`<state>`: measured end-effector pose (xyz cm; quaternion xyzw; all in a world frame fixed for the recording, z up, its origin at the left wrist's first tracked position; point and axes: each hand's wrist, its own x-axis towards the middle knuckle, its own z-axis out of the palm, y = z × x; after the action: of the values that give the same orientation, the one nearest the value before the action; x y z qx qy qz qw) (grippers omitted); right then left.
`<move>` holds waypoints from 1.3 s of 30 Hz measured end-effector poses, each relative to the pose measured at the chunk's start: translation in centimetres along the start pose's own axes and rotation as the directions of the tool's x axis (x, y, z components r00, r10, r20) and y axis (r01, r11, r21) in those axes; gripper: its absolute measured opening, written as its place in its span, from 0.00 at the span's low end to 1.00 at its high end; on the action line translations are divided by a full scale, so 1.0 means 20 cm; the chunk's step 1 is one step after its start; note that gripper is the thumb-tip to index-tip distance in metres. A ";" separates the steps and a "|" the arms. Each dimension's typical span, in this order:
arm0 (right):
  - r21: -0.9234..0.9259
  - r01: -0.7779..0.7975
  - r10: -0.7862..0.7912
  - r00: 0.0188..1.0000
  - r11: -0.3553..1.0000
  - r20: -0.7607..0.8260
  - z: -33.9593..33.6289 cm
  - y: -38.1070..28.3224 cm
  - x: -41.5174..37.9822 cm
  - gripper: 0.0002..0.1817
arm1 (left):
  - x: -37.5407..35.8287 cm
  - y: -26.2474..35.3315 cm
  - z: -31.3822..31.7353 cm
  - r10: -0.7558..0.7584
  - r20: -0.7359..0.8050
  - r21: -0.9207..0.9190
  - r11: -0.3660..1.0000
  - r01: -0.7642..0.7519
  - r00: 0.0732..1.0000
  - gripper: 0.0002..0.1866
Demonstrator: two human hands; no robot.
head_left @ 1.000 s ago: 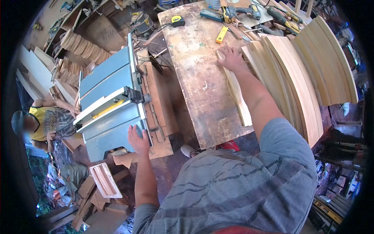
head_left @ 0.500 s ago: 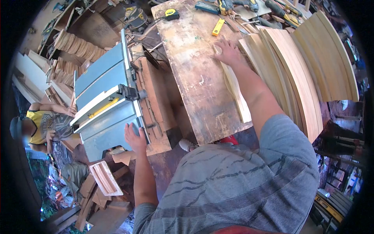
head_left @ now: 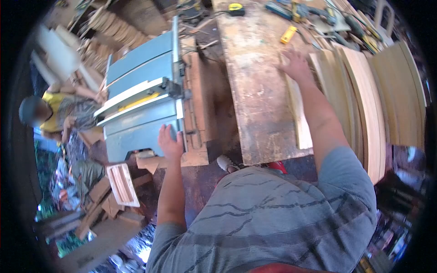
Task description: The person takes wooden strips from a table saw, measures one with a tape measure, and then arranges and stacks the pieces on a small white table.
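Note:
My right hand lies flat, fingers spread, on the far end of a pale curved wood strip that rests on a worn wooden workbench. My left hand grips the near corner of a grey-blue table saw to the left of the bench. A stack of similar curved wood pieces lies just right of my right arm.
Tools lie at the bench's far end: a yellow tape measure, a yellow utility knife and drills. Another person in a yellow shirt crouches left of the saw. Wood offcuts and scrap cover the floor at lower left.
The view has swung, shifting everything to the right in frame. My right hand stays on the strip's end and my left hand stays on the saw's corner.

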<state>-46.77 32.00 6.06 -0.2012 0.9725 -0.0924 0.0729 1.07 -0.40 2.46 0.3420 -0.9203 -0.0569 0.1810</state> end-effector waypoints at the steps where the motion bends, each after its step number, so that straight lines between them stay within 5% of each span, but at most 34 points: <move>1: -0.002 -0.024 0.024 1.000 1.000 0.011 -0.04 -0.02 -0.03 0.38 | 0.00 0.01 -0.01 -0.025 -0.020 0.021 0.999 0.026 0.999 0.28; 26: 0.038 0.090 -0.086 0.991 0.995 -0.102 0.09 0.07 0.04 0.38 | -0.01 0.04 -0.03 -0.054 0.015 -0.034 0.998 0.055 0.998 0.27; 39: 0.027 0.010 -0.008 0.997 1.000 -0.077 0.10 0.05 0.05 0.37 | 0.00 0.05 -0.03 -0.027 -0.001 -0.016 0.999 0.027 1.000 0.27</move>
<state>-47.63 32.23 3.74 -0.2006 0.9723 -0.1137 0.0378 0.67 0.29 3.20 0.3532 -0.9150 -0.0665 0.1832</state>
